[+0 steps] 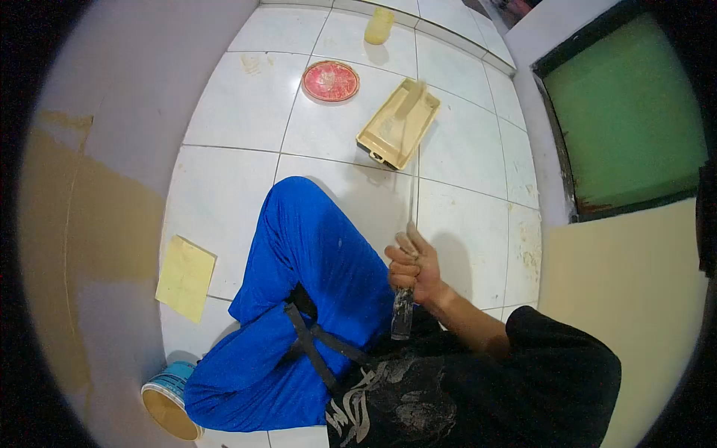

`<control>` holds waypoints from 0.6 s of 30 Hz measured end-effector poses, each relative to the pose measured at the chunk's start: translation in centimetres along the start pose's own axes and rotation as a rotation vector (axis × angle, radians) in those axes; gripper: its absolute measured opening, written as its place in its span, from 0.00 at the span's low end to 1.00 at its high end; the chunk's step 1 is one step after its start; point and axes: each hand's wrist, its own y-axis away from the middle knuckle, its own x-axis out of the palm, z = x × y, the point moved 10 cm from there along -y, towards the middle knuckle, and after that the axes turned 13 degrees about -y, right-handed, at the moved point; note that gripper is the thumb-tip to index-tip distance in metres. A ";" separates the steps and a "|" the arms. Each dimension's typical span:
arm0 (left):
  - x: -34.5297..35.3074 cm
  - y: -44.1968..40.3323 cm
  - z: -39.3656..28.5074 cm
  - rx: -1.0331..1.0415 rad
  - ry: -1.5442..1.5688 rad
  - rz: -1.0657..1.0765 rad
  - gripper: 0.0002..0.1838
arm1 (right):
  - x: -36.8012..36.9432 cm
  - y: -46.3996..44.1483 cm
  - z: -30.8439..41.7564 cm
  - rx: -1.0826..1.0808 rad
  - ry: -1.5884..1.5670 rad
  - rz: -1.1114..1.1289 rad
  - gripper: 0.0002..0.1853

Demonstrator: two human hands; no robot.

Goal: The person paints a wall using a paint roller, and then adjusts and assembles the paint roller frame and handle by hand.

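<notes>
My right hand (415, 269) is closed around the dark, paint-smeared handle of a paint roller (402, 313). From the fist a thin metal rod runs up towards a cream paint tray (385, 134). A pale, blurred roller head lies over the far part of the tray. The tray rests on the white tiled floor, its near end towards me. Just left of it is a round red lid (331, 81) with whitish smears. My left hand is not in the picture.
Beyond the tray stands a yellowish container (379, 26). A yellow sheet (186, 278) lies by the left wall, with a blue-and-white bucket (169, 403) tipped near my legs. The left wall is partly painted tan (112, 216). A dark-framed green panel (631, 116) is at right.
</notes>
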 end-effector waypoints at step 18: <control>4.6 -7.3 2.9 -0.106 0.253 0.465 0.20 | 0.5 0.8 0.7 -0.001 0.075 -0.012 0.27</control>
